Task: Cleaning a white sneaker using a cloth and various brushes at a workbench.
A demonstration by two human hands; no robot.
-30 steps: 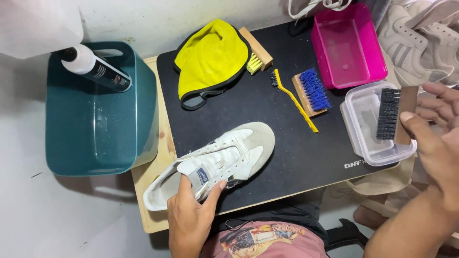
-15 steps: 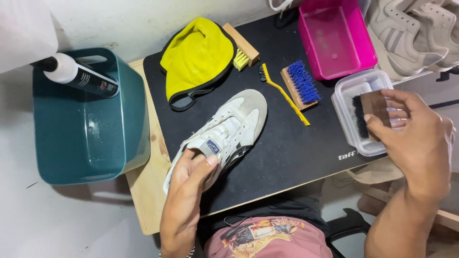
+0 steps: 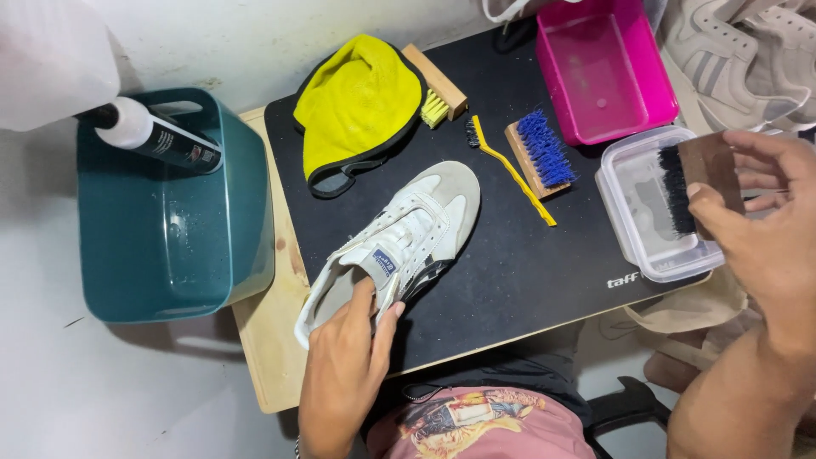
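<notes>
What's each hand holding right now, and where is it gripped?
Left hand grips the white sneaker at its heel opening. Right hand holds the black-bristled brush by its wooden back, over the clear tub.

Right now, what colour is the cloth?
Yellow with a black edge; the cloth shows best in the head view.

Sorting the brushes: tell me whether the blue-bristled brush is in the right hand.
No, the right hand holds a black-bristled brush; the blue-bristled brush lies on the mat.

My left grip covers the white sneaker's heel opening. At the upper right frame edge, the grey shoes are cut off, and my right grip hides the dark brush's back.
</notes>
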